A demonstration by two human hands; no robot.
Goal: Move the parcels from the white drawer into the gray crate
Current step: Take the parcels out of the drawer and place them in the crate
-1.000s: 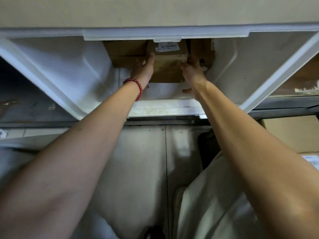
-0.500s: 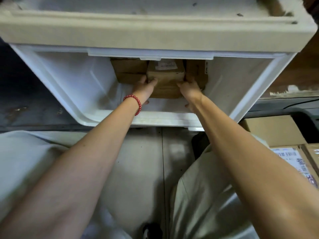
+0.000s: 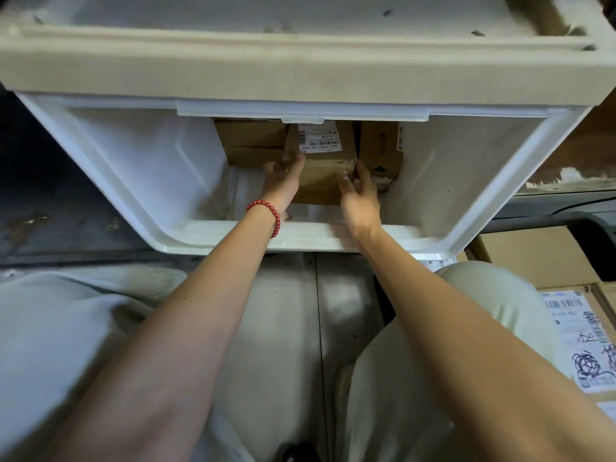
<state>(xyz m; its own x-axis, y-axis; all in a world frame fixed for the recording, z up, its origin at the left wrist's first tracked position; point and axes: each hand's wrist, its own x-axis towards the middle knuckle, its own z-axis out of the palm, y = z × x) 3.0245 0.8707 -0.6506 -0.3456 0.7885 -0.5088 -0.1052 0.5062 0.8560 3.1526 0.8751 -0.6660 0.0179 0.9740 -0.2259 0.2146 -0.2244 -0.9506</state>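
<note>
Dim, warm indoor light. The white drawer (image 3: 140, 168) is brightest around the left hand (image 3: 283, 178) and right hand (image 3: 360, 198) gripping the parcel (image 3: 320, 175), whose label looks fairly sharp. Behind the grip, the other parcels (image 3: 253, 138) sink into shadow. Far left of the grip is nearly black. Wide-angle distortion curves the edges, and the forearms (image 3: 166, 361) nearest the camera look soft.

Left arm: bare, stretched forward from lower left, forearm angled toward centre.
Left wrist: straight, ringed by a red bead bracelet (image 3: 266, 215).
Left hand (image 3: 283, 178): thumb raised along the left edge of the parcel (image 3: 321, 176), fingers (image 3: 271, 169) curled at its side.
Right arm: bare, stretched forward from lower right.
Right hand (image 3: 361, 191): back uppermost, fingers curled on the parcel's right side, thumb at its front.
</note>
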